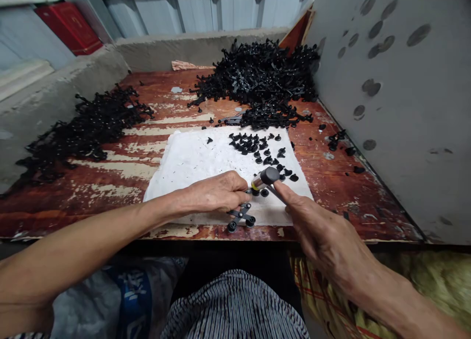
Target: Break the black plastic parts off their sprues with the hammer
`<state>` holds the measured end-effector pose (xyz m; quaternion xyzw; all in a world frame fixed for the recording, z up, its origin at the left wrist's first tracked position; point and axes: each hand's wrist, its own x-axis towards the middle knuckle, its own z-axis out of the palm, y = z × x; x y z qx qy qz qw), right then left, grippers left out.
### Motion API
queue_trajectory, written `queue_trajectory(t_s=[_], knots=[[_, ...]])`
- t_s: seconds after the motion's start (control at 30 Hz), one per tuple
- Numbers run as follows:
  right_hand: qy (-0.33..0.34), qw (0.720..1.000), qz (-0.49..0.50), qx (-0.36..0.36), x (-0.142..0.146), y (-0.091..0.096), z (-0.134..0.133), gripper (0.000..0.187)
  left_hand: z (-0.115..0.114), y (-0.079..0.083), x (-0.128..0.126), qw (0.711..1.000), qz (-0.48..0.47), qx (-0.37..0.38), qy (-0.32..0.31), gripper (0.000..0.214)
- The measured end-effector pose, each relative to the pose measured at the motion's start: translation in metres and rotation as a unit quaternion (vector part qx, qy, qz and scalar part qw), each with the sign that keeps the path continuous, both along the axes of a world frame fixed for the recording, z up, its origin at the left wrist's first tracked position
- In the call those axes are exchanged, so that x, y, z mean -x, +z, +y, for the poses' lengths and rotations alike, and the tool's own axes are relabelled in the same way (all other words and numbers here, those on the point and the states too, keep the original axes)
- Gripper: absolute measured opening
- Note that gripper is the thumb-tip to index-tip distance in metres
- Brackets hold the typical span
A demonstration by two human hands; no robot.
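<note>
In the head view my right hand (312, 216) is closed around the handle of a small mallet (270, 176) with a dark round face and a yellow band. The mallet's head hangs beside the fingertips of my left hand (217, 192). Those fingers pinch a linkage of crossed dark metal strips (241, 214) with round discs at its lower ends, near the table's front edge. Several small black stemmed discs (248, 143) lie on the white cloth (191, 157) beyond my hands. The part of the linkage under my left fingers is hidden.
A large heap of black linkages (257, 74) covers the back right of the worn red-brown table (147, 157). Another black pile (84, 125) lies at the left. A grey spotted panel (386, 108) bounds the right side, and a low cement ledge (158, 52) runs along the back.
</note>
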<state>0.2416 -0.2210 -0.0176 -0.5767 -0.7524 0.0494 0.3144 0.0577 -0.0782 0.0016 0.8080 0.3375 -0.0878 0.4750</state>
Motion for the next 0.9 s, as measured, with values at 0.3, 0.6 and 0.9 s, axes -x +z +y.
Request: queue_trajectory(t_s=[0.3, 0.6, 0.9], knots=[[0.006, 0.999, -0.021, -0.04, 0.0, 0.009, 0.002, 0.07, 0.001, 0.003, 0.0, 1.0, -0.006, 0.028, 0.002, 0.027], [0.035, 0.999, 0.01, -0.022, -0.006, 0.019, 0.008, 0.057, 0.009, 0.01, -0.007, 0.995, 0.041, 0.09, 0.034, 0.025], [0.026, 0.999, -0.024, 0.027, -0.01, 0.004, 0.008, 0.053, 0.022, 0.015, -0.009, 0.995, 0.043, 0.08, -0.05, 0.022]])
